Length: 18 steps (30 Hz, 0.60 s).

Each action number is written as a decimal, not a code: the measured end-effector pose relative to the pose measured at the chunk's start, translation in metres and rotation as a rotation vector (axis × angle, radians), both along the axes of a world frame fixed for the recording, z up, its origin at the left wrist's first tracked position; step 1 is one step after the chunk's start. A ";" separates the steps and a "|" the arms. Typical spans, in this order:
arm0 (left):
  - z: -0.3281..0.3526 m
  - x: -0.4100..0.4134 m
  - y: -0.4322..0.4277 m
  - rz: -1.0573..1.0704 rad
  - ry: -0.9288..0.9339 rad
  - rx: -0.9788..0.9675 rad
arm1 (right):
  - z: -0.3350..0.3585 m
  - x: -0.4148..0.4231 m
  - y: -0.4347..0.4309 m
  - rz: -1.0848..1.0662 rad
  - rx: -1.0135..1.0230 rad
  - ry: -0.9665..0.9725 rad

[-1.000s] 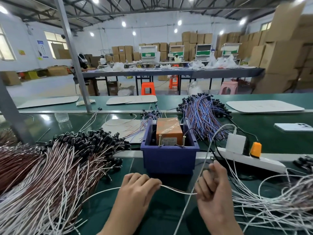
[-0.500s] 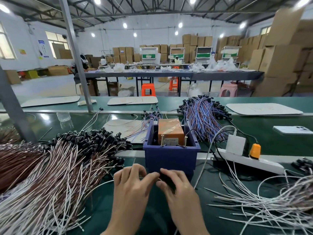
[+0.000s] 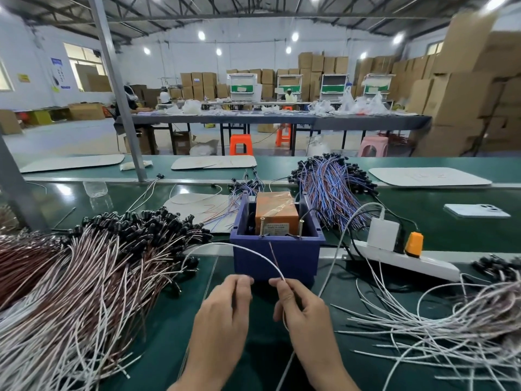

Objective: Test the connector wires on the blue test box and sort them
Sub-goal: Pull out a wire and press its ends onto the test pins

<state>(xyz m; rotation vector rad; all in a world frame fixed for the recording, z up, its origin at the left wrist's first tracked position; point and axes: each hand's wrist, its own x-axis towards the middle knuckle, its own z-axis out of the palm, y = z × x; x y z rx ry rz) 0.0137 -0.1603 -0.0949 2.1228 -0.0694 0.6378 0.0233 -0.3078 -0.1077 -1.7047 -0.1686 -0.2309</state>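
The blue test box point(image 3: 277, 261) stands on the green bench just beyond my hands, with an orange unit point(image 3: 276, 213) and two brass posts point(image 3: 262, 227) inside it. My right hand point(image 3: 304, 311) pinches a white connector wire point(image 3: 225, 245) in front of the box. The wire arcs up and left to its black connector by the left pile. A thin brown strand point(image 3: 272, 251) sticks up free from it. My left hand point(image 3: 225, 314) sits beside the right one, fingers curled with thumb against fingertips, and no wire shows in it.
A large pile of white and brown wires point(image 3: 84, 277) fills the left. Loose white wires point(image 3: 451, 328) spread at the right. Blue and red wires point(image 3: 329, 190) lie behind the box. A power strip point(image 3: 408, 258), a phone point(image 3: 476, 211) and a metal post point(image 3: 118, 88) are nearby.
My hands pulled a wire leftward from the right pile, met in front of the box, then drew apart. The wire now arcs up to the left and its brown strand stands free.
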 end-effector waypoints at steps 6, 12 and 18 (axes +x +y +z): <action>0.008 0.011 0.012 -0.112 0.128 -0.701 | -0.002 -0.001 -0.003 0.129 -0.097 0.013; 0.016 0.015 0.029 -0.124 0.113 -1.124 | 0.000 -0.003 -0.006 0.243 -0.101 0.041; 0.018 0.024 0.052 -0.095 0.185 -1.360 | 0.008 0.006 -0.010 0.240 0.125 0.067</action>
